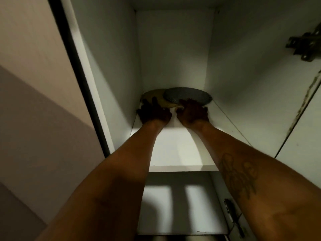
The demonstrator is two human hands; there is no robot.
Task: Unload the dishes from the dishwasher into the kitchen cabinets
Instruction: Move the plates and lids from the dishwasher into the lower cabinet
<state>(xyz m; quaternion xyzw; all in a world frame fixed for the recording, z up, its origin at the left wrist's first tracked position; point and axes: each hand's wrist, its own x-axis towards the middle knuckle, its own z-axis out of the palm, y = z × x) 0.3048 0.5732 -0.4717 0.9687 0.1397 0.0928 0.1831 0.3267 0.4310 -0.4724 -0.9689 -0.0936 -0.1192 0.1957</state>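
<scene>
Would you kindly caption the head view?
Left hand touches a yellow plate, right hand a grey plate, on a cabinet shelf.

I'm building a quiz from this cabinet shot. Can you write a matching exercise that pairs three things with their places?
Things:
1 yellow plate
2 grey plate
3 metal hinge

Places:
A upper right, on the cabinet side wall
B under the fingers of the left hand
C at the right hand

Pairs: 1-B; 2-C; 3-A
</scene>
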